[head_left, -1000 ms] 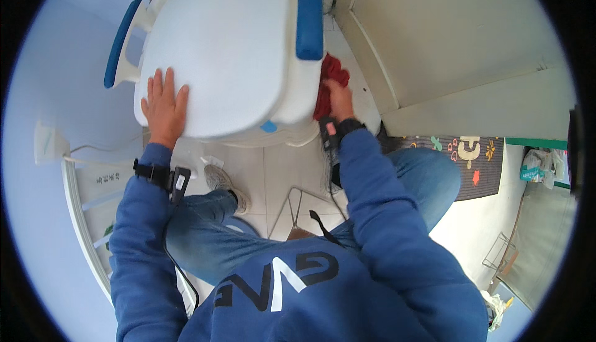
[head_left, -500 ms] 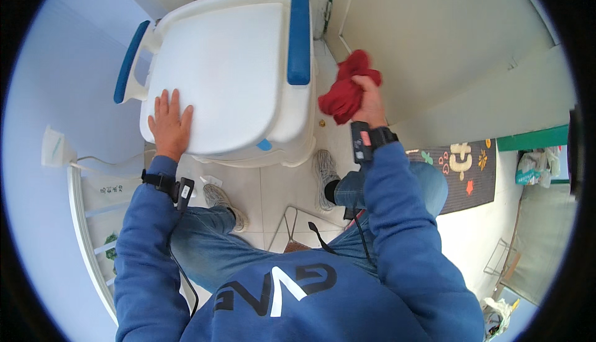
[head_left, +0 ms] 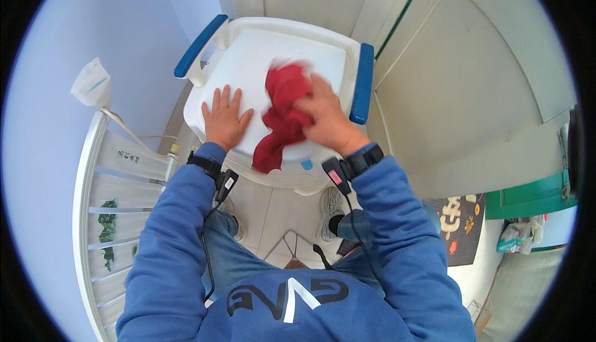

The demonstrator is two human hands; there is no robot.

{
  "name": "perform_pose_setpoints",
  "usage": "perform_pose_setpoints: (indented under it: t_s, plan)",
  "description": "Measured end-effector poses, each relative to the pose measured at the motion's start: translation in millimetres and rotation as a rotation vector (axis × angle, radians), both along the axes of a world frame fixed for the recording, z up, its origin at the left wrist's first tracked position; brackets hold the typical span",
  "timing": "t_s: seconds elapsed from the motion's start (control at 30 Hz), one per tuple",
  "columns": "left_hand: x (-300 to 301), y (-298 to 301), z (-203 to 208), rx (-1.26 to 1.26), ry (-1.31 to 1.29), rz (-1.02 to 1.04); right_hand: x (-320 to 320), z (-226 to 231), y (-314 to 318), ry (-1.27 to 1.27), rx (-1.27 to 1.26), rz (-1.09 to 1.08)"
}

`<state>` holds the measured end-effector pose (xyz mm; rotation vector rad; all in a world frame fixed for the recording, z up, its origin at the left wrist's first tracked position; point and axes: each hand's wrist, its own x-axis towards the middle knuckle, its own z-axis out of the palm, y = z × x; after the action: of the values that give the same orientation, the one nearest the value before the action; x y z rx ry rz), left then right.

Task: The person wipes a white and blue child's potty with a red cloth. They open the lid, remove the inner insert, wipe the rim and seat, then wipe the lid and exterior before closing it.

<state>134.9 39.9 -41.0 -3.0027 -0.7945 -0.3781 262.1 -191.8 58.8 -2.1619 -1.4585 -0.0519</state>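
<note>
A white plastic seat lid [head_left: 261, 69] with blue armrests on both sides fills the upper middle of the head view. My left hand [head_left: 225, 118] lies flat on the lid's near left part, fingers spread. My right hand [head_left: 324, 117] presses a red cloth [head_left: 280, 115] onto the lid's middle and grips it. The cloth is blurred at its top and hangs a little over the lid's front edge. Both wrists wear black bands with small devices and cables.
A white slatted rack [head_left: 108, 205] stands at the left by a pale blue wall, with a white bag [head_left: 93, 84] above it. A white door and sill [head_left: 472, 94] lie to the right. A dark patterned mat [head_left: 456, 224] lies on the tiled floor.
My right hand has brought the red cloth from the right side of the seat onto the top of the lid. My left hand stays flat on the lid.
</note>
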Motion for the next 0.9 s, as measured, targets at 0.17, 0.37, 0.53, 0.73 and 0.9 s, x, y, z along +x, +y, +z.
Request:
perform_pose_setpoints:
  t_s: [0.17,0.37,0.53,0.73,0.9]
  plan:
    - [0,-2,2,-0.030,-0.003,0.009,7,-18,-18,0.660,0.220,-0.111]
    - [-1,-3,3,-0.055,-0.025,-0.011,4,-2,56,0.326,-0.474,-0.239]
    - [-1,-2,3,-0.052,0.001,-0.009,-71,-33,39,-0.172,-0.360,-0.090]
    - [0,0,2,-0.078,0.020,-0.003,-58,-55,-30,-0.029,0.089,0.147]
    - [0,5,-2,-0.065,0.041,-0.026,-77,-124,-128,0.702,0.487,-0.138]
